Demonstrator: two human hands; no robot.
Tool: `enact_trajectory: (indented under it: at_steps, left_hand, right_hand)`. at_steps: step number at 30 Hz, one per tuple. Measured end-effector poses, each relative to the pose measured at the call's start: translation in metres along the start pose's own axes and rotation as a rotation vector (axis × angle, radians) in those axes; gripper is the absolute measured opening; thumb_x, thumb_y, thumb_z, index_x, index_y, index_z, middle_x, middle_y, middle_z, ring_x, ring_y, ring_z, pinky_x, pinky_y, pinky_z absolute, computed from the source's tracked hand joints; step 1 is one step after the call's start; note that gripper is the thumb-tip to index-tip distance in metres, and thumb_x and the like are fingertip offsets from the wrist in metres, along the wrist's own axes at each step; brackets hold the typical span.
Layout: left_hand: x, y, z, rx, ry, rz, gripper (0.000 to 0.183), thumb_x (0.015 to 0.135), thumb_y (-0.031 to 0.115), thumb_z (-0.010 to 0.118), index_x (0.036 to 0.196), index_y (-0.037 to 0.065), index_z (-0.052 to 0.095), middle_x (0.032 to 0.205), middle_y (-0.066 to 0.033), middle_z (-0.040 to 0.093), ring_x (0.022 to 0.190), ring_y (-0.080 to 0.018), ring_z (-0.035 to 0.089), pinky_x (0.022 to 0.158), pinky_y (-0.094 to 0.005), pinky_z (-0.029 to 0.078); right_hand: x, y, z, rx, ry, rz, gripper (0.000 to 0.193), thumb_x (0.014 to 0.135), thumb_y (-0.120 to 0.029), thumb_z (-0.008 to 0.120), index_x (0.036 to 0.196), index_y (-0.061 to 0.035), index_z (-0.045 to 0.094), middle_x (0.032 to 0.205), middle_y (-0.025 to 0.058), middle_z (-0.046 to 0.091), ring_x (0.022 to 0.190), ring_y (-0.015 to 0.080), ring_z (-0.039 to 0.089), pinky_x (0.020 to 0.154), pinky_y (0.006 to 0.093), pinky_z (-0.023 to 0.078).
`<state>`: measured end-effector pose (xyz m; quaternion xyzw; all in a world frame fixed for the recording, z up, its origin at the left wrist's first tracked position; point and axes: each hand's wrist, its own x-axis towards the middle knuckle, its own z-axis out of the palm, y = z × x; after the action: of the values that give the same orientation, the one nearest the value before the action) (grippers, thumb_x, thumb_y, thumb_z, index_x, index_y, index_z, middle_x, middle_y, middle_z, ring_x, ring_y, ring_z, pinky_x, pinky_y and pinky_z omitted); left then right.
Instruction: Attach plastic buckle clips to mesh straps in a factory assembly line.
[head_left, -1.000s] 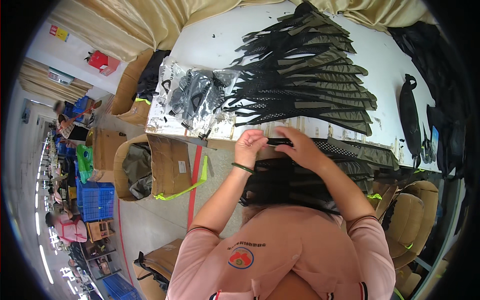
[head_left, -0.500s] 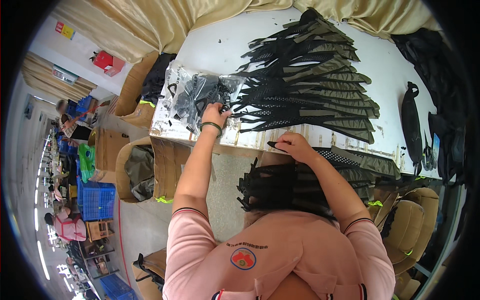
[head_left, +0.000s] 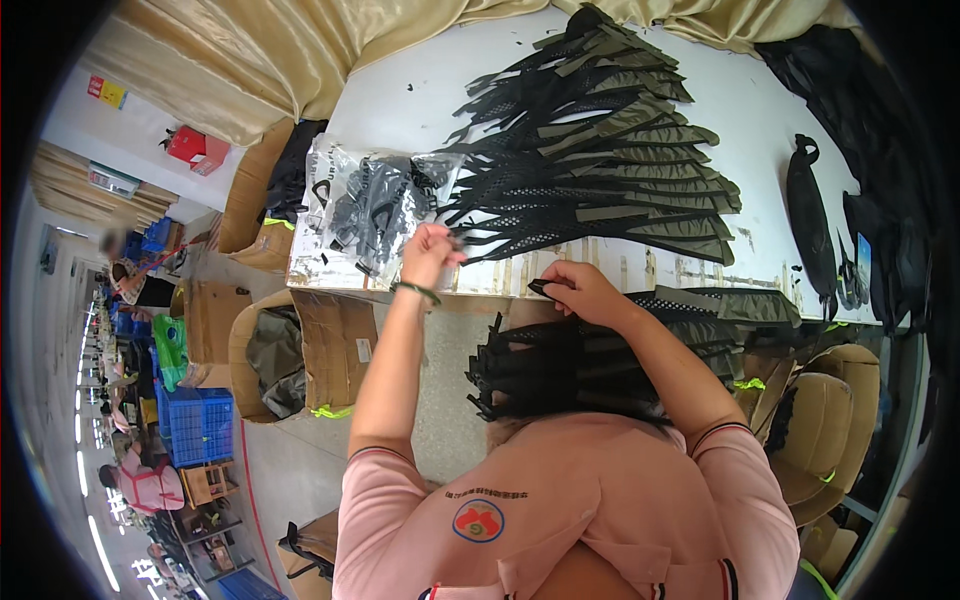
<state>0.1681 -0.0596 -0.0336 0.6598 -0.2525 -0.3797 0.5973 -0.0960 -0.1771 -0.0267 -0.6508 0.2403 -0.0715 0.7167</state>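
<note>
My right hand (head_left: pixel 585 292) pinches the tip of a black strap at the table's front edge. The strap appears to belong to a mesh-and-olive shoulder strap (head_left: pixel 725 303) that runs under my right wrist. My left hand (head_left: pixel 428 256) is closed, fingertips together, beside a clear plastic bag (head_left: pixel 330 225) of dark plastic pieces. A small dark bit shows at its fingertips, too blurred to name. Many similar shoulder straps (head_left: pixel 620 165) lie overlapped in a fan on the white table, and another bundle (head_left: pixel 560 365) rests across my lap.
A long black padded piece (head_left: pixel 812 225) and scissors (head_left: pixel 850 285) lie on the table's right side. Cardboard boxes (head_left: pixel 340 350) stand against its left end, and another box (head_left: pixel 830 430) is at my right. Gold curtains (head_left: pixel 240 60) hang behind. Other people are far left.
My left hand has come off the plastic bag and moved down toward the table's front edge, its fingers drawn together. My right hand still pinches the strap tip. The whole view has shifted slightly.
</note>
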Motion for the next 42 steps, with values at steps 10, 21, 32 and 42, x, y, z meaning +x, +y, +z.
enact_trajectory:
  at_steps: [10, 21, 32, 42]
  left_hand:
    - [-0.108, -0.012, 0.100, -1.027, -0.331, -0.460, 0.018, 0.092, 0.030, 0.052, 0.093, 0.013, 0.057, 0.079, 0.0010, 0.057, 0.068, -0.0121, 0.049, 0.062, -0.0267, 0.037]
    - [-0.119, -0.022, 0.112, -1.162, -0.498, -0.456, 0.025, 0.094, 0.032, 0.046, 0.098, 0.010, 0.058, 0.076, 0.0009, 0.054, 0.065, -0.0120, 0.045, 0.061, -0.0260, 0.035]
    - [-0.123, -0.018, 0.117, -1.125, -0.555, -0.464, 0.026, 0.093, 0.031, 0.047, 0.104, 0.010, 0.056, 0.088, -0.0013, 0.060, 0.070, -0.0129, 0.049, 0.065, -0.0270, 0.038]
    - [-0.121, -0.032, 0.118, -0.945, -0.366, -0.435, 0.026, 0.091, 0.033, 0.051, 0.104, 0.010, 0.055, 0.089, -0.0004, 0.058, 0.081, -0.0119, 0.053, 0.070, -0.0279, 0.040]
  right_hand:
    - [-0.031, -0.016, 0.006, 0.023, -0.030, -0.186, 0.018, 0.087, -0.012, 0.061, 0.099, 0.0001, 0.064, 0.084, 0.0013, 0.057, 0.068, 0.0071, 0.051, 0.059, 0.0212, 0.042]
    - [-0.043, -0.023, 0.004, -0.030, -0.128, -0.257, 0.018, 0.088, -0.012, 0.059, 0.099, 0.0003, 0.065, 0.083, 0.0014, 0.057, 0.074, 0.0082, 0.053, 0.065, 0.0222, 0.043]
    - [-0.043, -0.022, 0.003, -0.250, -0.132, -0.439, 0.012, 0.084, -0.010, 0.062, 0.090, -0.0003, 0.062, 0.077, 0.0031, 0.056, 0.072, 0.0127, 0.054, 0.064, 0.0270, 0.043]
    - [-0.056, -0.039, 0.018, -0.012, 0.093, -0.211, 0.013, 0.078, -0.003, 0.061, 0.092, -0.0045, 0.061, 0.078, 0.0084, 0.059, 0.070, 0.0247, 0.055, 0.063, 0.0353, 0.044]
